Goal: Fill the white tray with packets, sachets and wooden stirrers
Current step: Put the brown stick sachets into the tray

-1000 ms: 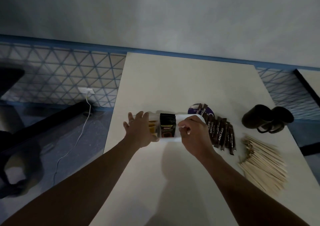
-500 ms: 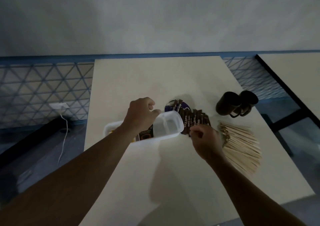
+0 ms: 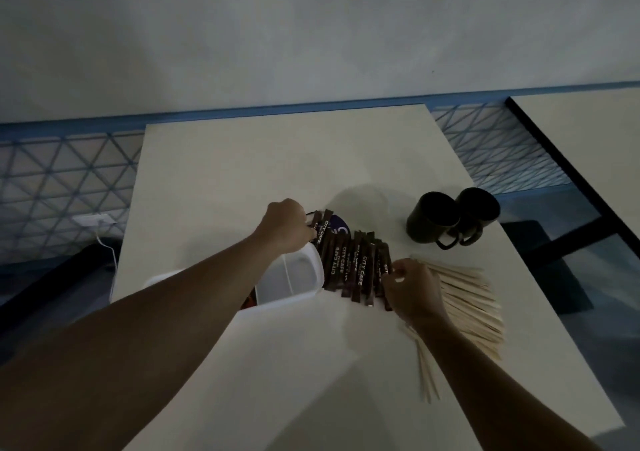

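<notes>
The white tray lies on the pale table, mostly hidden under my left forearm; its right compartment shows bare, and a dark packet peeks out beside my arm. My left hand grips the tray's far rim. A row of brown stick sachets printed CITY CAFE lies just right of the tray. My right hand rests at the row's right end, fingers pinched on a sachet there. The wooden stirrers fan out on the table under and to the right of that hand.
Two dark mugs stand at the table's right edge. A round purple item lies under the far sachets. A second table sits to the right across a gap. A white cable hangs on the left.
My left hand shifted from the tray's left part to its far right rim. My right hand left the tray and came to the right end of the sachet row. The camera turned right.
</notes>
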The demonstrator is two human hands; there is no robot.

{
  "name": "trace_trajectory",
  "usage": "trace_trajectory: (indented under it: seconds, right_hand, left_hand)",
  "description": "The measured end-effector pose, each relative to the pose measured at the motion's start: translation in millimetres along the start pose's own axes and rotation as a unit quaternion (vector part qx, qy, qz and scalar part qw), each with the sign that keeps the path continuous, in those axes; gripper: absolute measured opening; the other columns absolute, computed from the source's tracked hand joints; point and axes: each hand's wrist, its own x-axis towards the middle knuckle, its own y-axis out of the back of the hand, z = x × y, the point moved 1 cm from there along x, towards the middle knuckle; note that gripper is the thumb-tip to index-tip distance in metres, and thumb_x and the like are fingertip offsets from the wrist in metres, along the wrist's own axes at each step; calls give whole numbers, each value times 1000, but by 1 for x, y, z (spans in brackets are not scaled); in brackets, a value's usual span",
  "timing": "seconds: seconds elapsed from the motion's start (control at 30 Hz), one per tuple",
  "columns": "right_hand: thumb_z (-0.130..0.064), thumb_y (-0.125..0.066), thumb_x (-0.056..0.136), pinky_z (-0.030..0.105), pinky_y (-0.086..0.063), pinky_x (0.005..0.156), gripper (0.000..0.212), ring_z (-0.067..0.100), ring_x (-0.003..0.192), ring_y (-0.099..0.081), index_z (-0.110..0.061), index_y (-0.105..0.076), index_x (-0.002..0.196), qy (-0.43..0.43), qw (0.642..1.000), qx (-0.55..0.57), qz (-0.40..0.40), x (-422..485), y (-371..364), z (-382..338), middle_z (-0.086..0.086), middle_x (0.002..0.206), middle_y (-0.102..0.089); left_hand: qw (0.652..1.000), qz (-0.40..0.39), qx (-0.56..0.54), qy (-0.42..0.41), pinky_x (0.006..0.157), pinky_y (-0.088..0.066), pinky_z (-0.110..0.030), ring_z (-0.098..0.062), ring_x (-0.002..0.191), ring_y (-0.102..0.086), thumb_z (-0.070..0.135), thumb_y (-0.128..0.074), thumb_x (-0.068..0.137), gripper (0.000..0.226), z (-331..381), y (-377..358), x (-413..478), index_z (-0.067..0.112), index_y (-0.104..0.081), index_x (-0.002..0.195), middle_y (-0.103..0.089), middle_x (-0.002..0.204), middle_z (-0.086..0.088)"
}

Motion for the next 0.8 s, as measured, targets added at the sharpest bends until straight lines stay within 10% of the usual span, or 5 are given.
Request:
trace_trajectory:
  seconds: [0.23, 0.4, 0.63, 0.8]
  right_hand:
    - [-16, -64, 91, 26, -55, 50, 9, 14, 61, -63, -8, -61, 89, -23, 998, -34, -44, 40, -12, 8, 1, 76, -60]
    - [-20, -66, 89, 18, -42, 46, 12, 10, 60, -59, -10, -60, 91, -29, 995, -70, -63, 61, -19, 12, 2, 79, -60]
    - [-24, -66, 91, 19, -42, 45, 14, 9, 59, -61, -15, -57, 96, -57, 992, -74, -82, 77, -26, 17, 1, 84, -61]
    - [-22, -64, 92, 22, -45, 44, 11, 10, 58, -60, -15, -57, 96, -59, 993, -62, -85, 83, -25, 17, 1, 80, -61]
  left_hand:
    - [998, 10, 31, 49, 78, -52, -30, -31, 98, -63, 15, -77, 75, 39, 7, -24, 37, -2, -64, 108, -65, 106, -17]
    - [995, -40, 55, 77, 59, -45, -26, -24, 79, -59, 21, -84, 71, 36, 19, -33, 57, 2, -54, 77, -60, 83, -10]
    - [984, -89, 113, 105, 85, -51, -32, -28, 108, -60, 32, -87, 67, 65, 26, -52, 69, 0, -57, 115, -64, 114, -14]
    - [986, -55, 102, 116, 72, -47, -26, -27, 102, -64, 17, -76, 79, 42, 22, -64, 75, 1, -59, 113, -64, 113, -14]
